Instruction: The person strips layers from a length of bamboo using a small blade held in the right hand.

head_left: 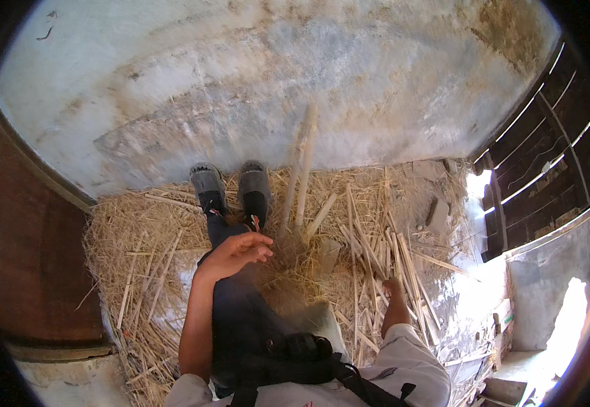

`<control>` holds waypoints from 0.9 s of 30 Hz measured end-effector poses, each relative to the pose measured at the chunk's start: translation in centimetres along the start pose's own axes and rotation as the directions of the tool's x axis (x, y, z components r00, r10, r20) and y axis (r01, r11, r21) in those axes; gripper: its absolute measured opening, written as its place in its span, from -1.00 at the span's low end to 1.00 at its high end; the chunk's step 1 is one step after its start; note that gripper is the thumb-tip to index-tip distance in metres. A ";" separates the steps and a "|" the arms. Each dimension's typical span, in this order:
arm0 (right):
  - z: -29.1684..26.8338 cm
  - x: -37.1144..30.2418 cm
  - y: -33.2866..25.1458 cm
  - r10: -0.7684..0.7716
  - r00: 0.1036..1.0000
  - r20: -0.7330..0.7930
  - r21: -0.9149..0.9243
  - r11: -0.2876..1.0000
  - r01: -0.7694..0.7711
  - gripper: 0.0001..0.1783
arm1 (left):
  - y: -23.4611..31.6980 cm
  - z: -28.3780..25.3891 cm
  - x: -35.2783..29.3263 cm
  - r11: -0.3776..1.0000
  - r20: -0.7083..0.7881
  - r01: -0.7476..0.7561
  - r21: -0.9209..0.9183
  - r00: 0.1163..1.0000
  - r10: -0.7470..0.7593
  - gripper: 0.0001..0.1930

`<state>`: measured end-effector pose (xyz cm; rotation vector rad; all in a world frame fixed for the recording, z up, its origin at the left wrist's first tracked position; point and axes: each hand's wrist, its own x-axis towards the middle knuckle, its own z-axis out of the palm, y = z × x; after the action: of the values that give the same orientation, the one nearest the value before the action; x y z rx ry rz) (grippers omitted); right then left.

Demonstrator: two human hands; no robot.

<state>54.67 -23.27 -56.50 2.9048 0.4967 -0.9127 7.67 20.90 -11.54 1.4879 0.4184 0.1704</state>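
My left hand [237, 254] hovers over my dark trousers, its fingers loosely bent and apart, with nothing seen in them. To the right, my right hand [392, 288] reaches down at a bundle of pale split sticks [409, 271]. Its fingers are small and partly hidden, so whether it grips a stick cannot be made out. Between the hands lies a heap of loose straw [291, 268], blurred in places. Two thicker pale poles [302, 169] rise from the straw and lean on the wall.
A stained whitewashed wall [241, 88] stands ahead of my shoes [254, 190]. A brown panel [34, 251] is at the left. More sticks [152, 278] lie scattered on the straw. A brick-like block [437, 216] sits at the right, near a dark slatted wooden door [539, 163].
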 end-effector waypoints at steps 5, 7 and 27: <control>0.7 -6.5 -5.3 0.087 0.996 -0.021 0.090 0.992 -0.084 -0.29 | 0.5 0.5 -0.2 0.998 -0.039 0.054 0.030 0.998 -0.052 -0.65; -1.7 -10.4 -6.9 0.105 0.984 -0.144 0.217 0.974 -0.073 -0.25 | 0.5 0.3 0.1 0.999 -0.030 0.039 0.037 0.999 -0.038 -0.65; -0.3 -16.6 -8.4 -0.084 0.993 -0.085 0.033 0.996 0.087 -0.12 | -0.7 -0.1 -0.1 0.995 -0.065 0.040 0.087 0.997 -0.034 -0.62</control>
<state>39.32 -20.00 -46.56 2.9857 0.6220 -0.8218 7.42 20.88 -12.24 1.5631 0.5098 0.1716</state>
